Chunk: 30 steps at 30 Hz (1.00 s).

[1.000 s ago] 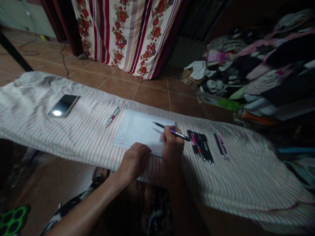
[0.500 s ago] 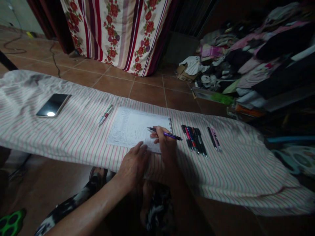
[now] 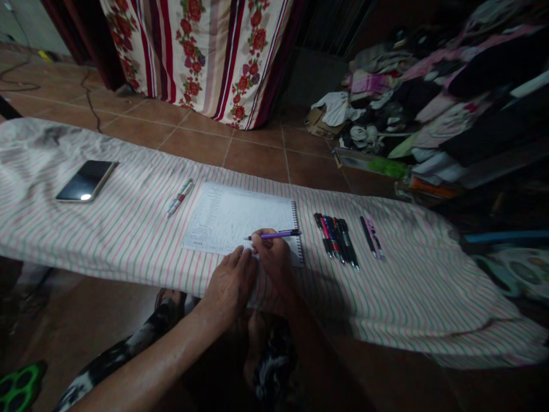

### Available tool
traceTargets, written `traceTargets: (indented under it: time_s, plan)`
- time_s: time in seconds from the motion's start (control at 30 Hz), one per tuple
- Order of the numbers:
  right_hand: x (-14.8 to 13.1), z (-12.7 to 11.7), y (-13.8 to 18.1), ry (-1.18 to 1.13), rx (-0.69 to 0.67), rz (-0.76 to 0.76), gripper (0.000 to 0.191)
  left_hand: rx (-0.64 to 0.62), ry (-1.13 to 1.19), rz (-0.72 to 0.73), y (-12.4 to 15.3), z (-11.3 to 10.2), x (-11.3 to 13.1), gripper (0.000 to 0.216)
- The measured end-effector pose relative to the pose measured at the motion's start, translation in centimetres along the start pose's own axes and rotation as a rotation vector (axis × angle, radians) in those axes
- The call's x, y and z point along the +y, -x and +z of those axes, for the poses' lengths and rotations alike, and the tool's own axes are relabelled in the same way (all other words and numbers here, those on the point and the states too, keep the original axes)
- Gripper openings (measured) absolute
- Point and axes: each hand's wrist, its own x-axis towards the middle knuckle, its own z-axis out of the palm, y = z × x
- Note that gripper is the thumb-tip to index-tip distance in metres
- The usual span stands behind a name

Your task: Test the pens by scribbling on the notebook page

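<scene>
A spiral notebook [image 3: 253, 209] lies on the striped cloth, its wire binding on the right and its page covered with faint marks. In my right hand [image 3: 274, 252] is a purple pen [image 3: 274, 234], gripped between the fingers, tip pointing left low over the page. Whether the tip touches the paper I cannot tell. My left hand [image 3: 231, 277] rests with fingers stretched out on the notebook's near edge, close beside the right hand. Several pens [image 3: 337, 237] lie in a group right of the notebook. Two more pens [image 3: 179, 198] lie to its left.
A phone [image 3: 86, 181] lies at the left of the striped cloth [image 3: 407, 303]. Farther right are a dark pen [image 3: 368, 236] and a pink item [image 3: 376, 234]. Beyond the tiled floor hang a flowered curtain [image 3: 214, 57] and, at right, a heap of clothes [image 3: 412, 86].
My right hand has moved left and slightly nearer to me with the purple pen, which now lies closer to level. My left hand stays at the notebook's near edge. The view has shifted slightly.
</scene>
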Motion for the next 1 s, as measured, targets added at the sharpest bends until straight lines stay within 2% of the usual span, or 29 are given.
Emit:
traceTargets:
  time_s: [0.2,1.0]
  plan:
    - [-0.1,0.3,0.1,0.184,0.041,-0.067,0.02,-0.029,0.01,-0.021,-0.3,-0.5,0.2,0.032]
    - [-0.2,0.6,0.1,0.255,0.032,-0.073,0.02,-0.07,-0.125,0.011,-0.4,-1.2,0.4,0.026]
